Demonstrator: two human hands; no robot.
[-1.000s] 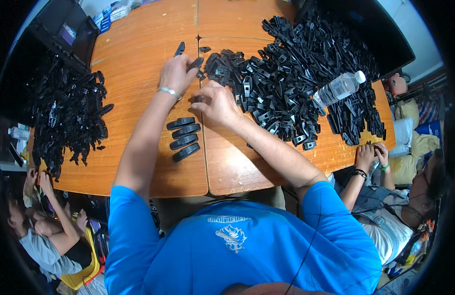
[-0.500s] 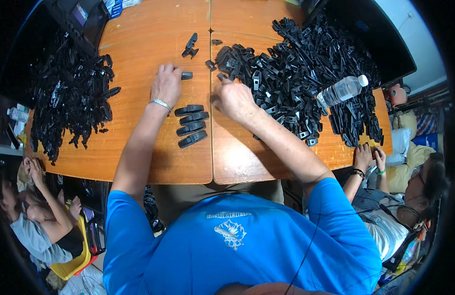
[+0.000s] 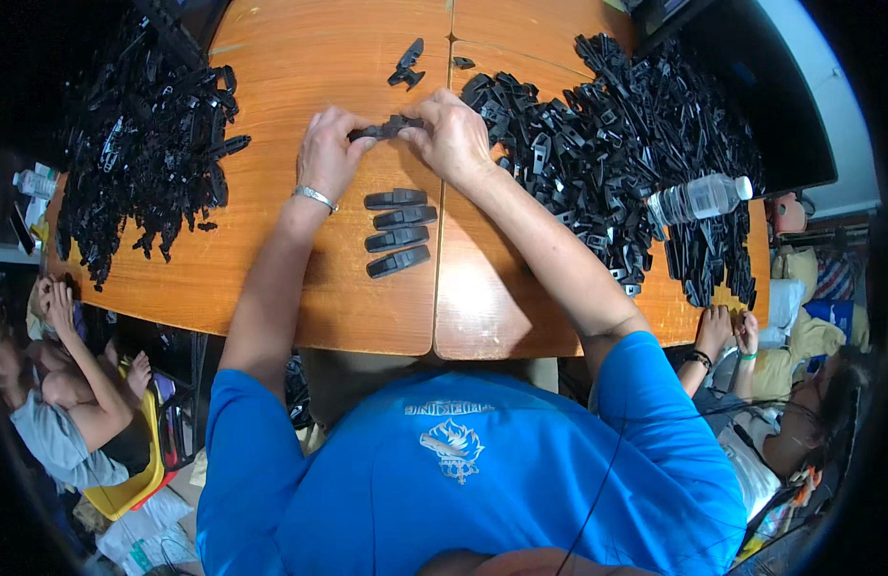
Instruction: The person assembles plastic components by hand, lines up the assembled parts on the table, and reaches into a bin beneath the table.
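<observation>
Above the wooden table (image 3: 300,254), my left hand (image 3: 329,154) pinches a black plastic piece (image 3: 365,132) between thumb and fingers. My right hand (image 3: 453,139) grips another small black plastic part (image 3: 398,126), and the two pieces meet end to end; whether they are joined I cannot tell. Nearer to me, several black oblong clip-like pieces (image 3: 402,238) lie stacked in a neat column. Beyond my hands sit a loose black clip part (image 3: 405,65) and a smaller black bit (image 3: 463,62).
A big heap of black plastic parts (image 3: 578,154) spreads on the right, with a clear plastic bottle (image 3: 703,199) lying on it. Another heap (image 3: 146,163) covers the left side. Other people's hands rest near the table's right corner (image 3: 727,331) and left edge (image 3: 55,302).
My right hand has left the edge of the right heap with a small part and come to my left hand. The piece by my left hand is now lifted and meets that part.
</observation>
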